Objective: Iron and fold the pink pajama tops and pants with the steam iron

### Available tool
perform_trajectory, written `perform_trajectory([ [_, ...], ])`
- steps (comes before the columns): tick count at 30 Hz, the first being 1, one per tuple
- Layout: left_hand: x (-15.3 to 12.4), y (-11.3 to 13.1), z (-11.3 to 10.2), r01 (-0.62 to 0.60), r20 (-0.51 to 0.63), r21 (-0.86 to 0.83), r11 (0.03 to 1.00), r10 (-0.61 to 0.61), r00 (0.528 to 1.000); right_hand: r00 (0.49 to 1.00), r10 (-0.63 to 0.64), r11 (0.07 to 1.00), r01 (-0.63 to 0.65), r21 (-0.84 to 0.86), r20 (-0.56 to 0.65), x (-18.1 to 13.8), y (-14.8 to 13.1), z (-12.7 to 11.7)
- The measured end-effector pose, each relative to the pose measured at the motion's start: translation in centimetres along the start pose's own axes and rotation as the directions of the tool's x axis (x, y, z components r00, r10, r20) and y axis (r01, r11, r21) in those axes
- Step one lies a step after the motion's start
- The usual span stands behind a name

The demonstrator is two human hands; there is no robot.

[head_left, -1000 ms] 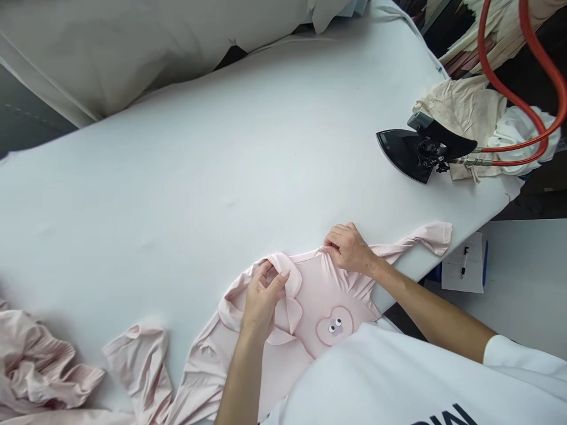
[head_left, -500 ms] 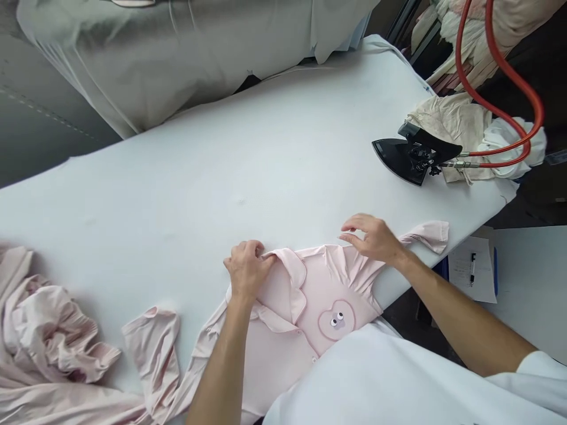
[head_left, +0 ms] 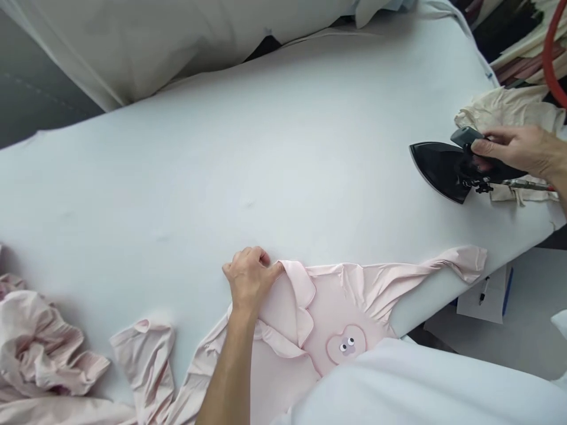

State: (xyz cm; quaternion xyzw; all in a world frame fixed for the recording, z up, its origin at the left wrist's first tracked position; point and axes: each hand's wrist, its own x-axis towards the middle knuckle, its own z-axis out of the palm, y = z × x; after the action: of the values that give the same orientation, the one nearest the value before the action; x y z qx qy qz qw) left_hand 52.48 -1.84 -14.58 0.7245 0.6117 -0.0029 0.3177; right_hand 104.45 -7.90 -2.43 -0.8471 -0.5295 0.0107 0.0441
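A pale pink collared shirt point(head_left: 283, 378) lies along the near edge of the white ironing table point(head_left: 266, 159), with a heart-shaped face patch point(head_left: 346, 344) on its chest. At its neckline, my left hand point(head_left: 250, 277) is closed, thumb against the collar point(head_left: 301, 283). Far to the right, my right hand point(head_left: 516, 150) wraps round the handle of a black iron point(head_left: 440, 171), whose tip points left. The iron rests at the table's right end, partly over a cream cloth. One sleeve point(head_left: 469, 262) stretches right, twisted; the other sleeve point(head_left: 153, 366) lies bent on the left.
Crumpled pink garments point(head_left: 39, 348) are heaped at the left. A cream cloth point(head_left: 509, 109) lies behind the iron, and a red hose point(head_left: 551, 59) hangs at the right edge. Grey fabric point(head_left: 177, 35) drapes along the far side. Below right are paper and a pen point(head_left: 484, 291).
My right hand has left the shirt's shoulder, moved right and taken hold of the iron's handle. My left hand stays at the collar. The view has shifted somewhat.
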Motion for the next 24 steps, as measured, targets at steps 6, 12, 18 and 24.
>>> perform_trajectory([
  [6,0.6,-0.5,-0.8,-0.046,0.059,0.0,0.999,0.046,0.997,0.944,0.048,0.989,0.0,-0.148,0.325,-5.9,-11.5,-2.1],
  [12,0.7,-0.1,-1.5,-0.101,0.099,0.105,0.989,0.09,0.991,0.919,-0.021,0.825,-0.207,0.527,0.395,-21.4,-27.7,0.9],
  [18,0.6,-1.6,-2.7,-0.179,0.103,0.048,0.983,0.173,0.979,0.875,0.092,0.946,-0.225,0.232,0.476,-28.4,-36.3,6.7],
  [24,-2.0,-8.0,-5.1,-0.079,0.24,-0.119,0.99,0.105,0.965,0.848,-0.1,0.992,0.123,-0.009,0.52,-19.8,-34.5,5.8],
])
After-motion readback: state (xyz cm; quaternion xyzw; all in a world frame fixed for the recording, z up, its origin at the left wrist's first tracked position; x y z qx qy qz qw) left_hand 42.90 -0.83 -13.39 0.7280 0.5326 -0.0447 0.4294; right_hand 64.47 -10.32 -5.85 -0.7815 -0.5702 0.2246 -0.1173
